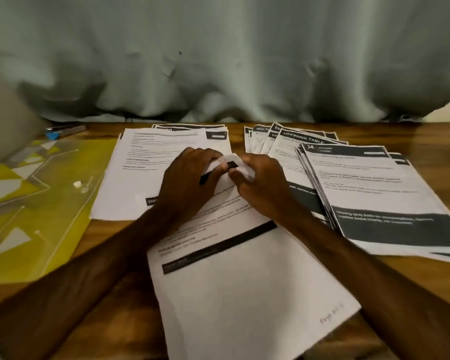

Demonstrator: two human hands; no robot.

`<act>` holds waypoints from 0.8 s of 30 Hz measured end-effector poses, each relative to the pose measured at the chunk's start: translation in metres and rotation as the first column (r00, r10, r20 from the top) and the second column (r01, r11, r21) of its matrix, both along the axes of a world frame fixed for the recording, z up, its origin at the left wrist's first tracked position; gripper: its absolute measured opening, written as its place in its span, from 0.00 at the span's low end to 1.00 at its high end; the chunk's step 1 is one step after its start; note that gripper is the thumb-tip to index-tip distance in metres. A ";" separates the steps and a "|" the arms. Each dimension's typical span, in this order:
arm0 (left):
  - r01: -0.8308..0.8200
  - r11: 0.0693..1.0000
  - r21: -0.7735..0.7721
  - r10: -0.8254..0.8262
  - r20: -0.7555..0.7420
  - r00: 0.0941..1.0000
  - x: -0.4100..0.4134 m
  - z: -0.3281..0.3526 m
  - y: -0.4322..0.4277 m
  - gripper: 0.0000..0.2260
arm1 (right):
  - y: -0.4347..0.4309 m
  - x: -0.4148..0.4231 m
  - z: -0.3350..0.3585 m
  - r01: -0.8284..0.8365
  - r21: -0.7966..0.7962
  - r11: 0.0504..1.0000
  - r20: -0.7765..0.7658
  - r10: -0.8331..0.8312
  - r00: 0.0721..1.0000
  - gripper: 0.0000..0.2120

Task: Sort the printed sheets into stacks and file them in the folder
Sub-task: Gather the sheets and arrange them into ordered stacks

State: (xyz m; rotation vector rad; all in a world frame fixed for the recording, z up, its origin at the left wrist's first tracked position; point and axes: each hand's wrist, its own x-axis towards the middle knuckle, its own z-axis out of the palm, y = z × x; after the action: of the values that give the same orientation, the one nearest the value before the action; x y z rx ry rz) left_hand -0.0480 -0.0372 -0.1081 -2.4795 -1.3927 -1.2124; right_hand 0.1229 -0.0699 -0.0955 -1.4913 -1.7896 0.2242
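I am watching from far away, going from the left side across. A yellow see-through folder (pixel 37 203) is lying flat on the wooden table (pixel 426 141), well apart from both hands. A pen (pixel 65 131) is lying behind it. Next, a stack of white sheets (pixel 130 178) is sitting just beside the folder, with a black bar starting "366".

The left hand (pixel 185 183) is resting over that stack, and its fingers are curling round the top corner of the middle sheet (pixel 244 281). The right hand (pixel 260 188) is pinching the same corner, so both hands are touching at the paper. The corner is bending up between them. This sheet is lying tilted, white with small blurry print, two black bars, and blurry handwriting near its bottom corner that I cannot read.

Behind the right hand, a fanned pile (pixel 283 144) is showing "DRESSING TABLE" on top. On the far right, a thick stack (pixel 374 188) is showing "14" and a wide dark band. A pale curtain (pixel 218 61) is hanging behind everything.
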 end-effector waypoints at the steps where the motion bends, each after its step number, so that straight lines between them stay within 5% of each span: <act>1: 0.006 1.000 -0.012 -0.006 0.005 1.000 0.001 0.000 0.003 0.15 | 0.003 0.000 0.003 -0.004 0.000 1.000 -0.014 0.004 1.000 0.15; 10: 0.054 0.996 0.076 -0.054 0.006 0.999 -0.002 0.005 -0.012 0.17 | -0.026 -0.001 0.016 -0.010 0.096 0.995 -0.287 0.037 0.957 0.08; 15: 0.091 0.994 0.063 -0.097 0.102 0.990 0.001 -0.002 0.004 0.17 | -0.006 0.000 0.012 -0.083 0.160 0.984 -0.237 0.119 0.964 0.07; 20: 0.175 0.984 0.029 -0.175 0.319 0.932 -0.006 0.007 0.008 0.04 | 0.010 0.015 0.006 -0.193 0.099 0.976 -0.335 0.216 0.917 0.11; 24: 0.233 0.971 -0.050 -0.206 0.321 0.924 -0.008 0.001 0.012 0.05 | 0.015 0.018 0.001 -0.269 0.077 0.960 -0.350 0.279 0.894 0.13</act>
State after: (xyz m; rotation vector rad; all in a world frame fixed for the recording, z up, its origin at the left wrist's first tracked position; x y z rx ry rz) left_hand -0.0556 -0.0252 -0.1069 -2.6517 -1.2752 -1.6927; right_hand 0.1405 -0.0547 -0.0949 -1.0886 -1.6861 0.5752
